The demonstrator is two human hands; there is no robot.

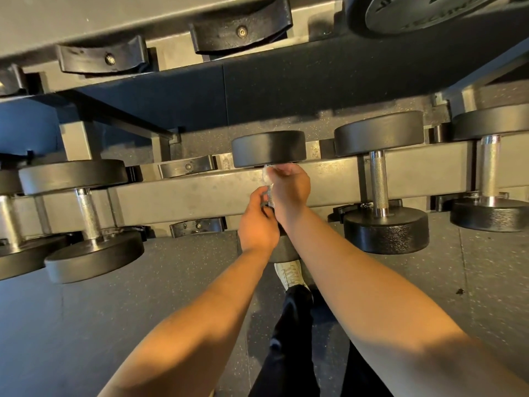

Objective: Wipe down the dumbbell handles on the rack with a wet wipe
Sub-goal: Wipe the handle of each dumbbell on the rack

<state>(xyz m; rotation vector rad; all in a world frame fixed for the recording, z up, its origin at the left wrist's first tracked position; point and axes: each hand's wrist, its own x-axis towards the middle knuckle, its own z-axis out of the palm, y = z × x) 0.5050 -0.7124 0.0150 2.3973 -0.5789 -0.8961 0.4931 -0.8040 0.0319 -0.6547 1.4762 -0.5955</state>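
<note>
A black dumbbell (pixel 268 148) lies across the lower tier of the grey rack (pixel 183 193) in the middle of the head view. Only a short stretch of its knurled steel handle (pixel 270 198) shows between my hands. My right hand (pixel 289 188) is wrapped round the upper part of the handle with a white wet wipe (pixel 266 175) bunched under its fingers. My left hand (pixel 257 222) grips the lower part of the handle, just above the near weight head (pixel 283 250), which it mostly hides.
More dumbbells rest on the same tier: two at the left (pixel 86 213) and two at the right (pixel 379 181). Empty black cradles (pixel 187 166) sit on the rails. An upper tier (pixel 171 24) overhangs. My shoe (pixel 289 275) stands on speckled rubber floor below.
</note>
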